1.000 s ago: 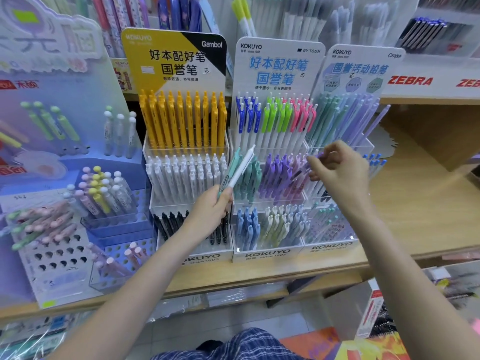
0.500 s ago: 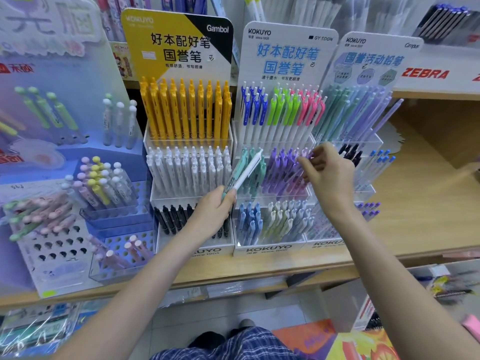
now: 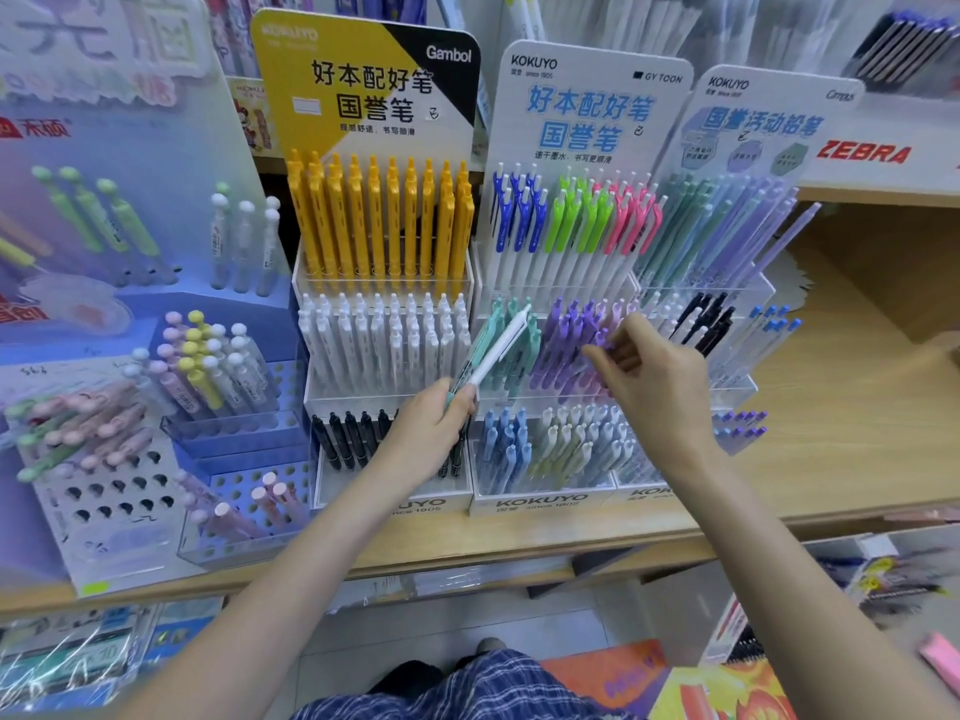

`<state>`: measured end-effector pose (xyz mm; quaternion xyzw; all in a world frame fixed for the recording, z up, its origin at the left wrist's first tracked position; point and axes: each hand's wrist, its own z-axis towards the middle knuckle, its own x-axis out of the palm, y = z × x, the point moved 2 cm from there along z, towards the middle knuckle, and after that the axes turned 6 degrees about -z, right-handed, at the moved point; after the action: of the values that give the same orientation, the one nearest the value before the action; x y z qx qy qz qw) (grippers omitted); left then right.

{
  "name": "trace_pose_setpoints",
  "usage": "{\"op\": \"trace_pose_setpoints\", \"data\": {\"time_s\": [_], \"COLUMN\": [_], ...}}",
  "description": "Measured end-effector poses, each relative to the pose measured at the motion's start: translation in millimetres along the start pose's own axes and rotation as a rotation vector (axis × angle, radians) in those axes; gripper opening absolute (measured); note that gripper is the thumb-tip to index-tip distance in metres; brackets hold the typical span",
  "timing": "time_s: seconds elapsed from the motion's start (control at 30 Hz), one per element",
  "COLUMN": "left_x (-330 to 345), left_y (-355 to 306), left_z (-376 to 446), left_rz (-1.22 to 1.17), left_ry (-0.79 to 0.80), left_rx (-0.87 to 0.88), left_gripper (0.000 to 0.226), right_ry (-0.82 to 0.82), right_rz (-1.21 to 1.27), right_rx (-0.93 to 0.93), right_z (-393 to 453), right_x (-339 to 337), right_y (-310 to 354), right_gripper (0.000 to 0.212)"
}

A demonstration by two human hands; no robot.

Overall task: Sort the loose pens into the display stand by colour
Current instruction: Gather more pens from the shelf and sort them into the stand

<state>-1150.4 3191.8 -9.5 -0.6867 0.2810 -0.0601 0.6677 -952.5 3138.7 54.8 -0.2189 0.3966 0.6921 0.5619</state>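
A stationery shop is shown, with a pale wooden shelf (image 3: 857, 449) carrying rows of tiered pen racks. Nearest the camera, two loose pens, one mint green and one white (image 3: 491, 350), are gripped together at their lower ends by the left hand (image 3: 431, 433), fingers curled round the barrels, so that the pens slant up across the white KOKUYO display stand (image 3: 540, 504). Just beyond, the right hand (image 3: 654, 376) is held over the stand's middle tier, its fingertips (image 3: 597, 350) drawn together at the purple-clipped pens (image 3: 571, 330); whether a pen is pinched cannot be told from the blur. Behind, the mint-clipped pens (image 3: 511, 324) are seen in the same tier, touching the loose pair. Farther back, yellow pens (image 3: 379, 220) are ranked under a Gambol card. The pens are judged light, stiff and smooth, so slipping is likely; each is best taken mid-barrel and lowered tip-first into its matching slot.
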Motion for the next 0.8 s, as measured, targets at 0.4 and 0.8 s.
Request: {"op": "trace_pose_setpoints", "data": {"time_s": [0.4, 0.8], "left_x": [3, -15], "left_y": [0, -3], "left_z": [-3, -10], "left_rz": [0.001, -0.118], "left_ry": [0.02, -0.015], "left_rx": [0.017, 0.023], "left_gripper": [0.029, 0.025], "right_ry": [0.228, 0.334], "right_rz": [-0.121, -0.26], "right_rx": [0.177, 0.355], "right_z": [16, 24], "right_x": [25, 35], "right_y": [5, 12], "right_gripper": [0.021, 0.017]}}
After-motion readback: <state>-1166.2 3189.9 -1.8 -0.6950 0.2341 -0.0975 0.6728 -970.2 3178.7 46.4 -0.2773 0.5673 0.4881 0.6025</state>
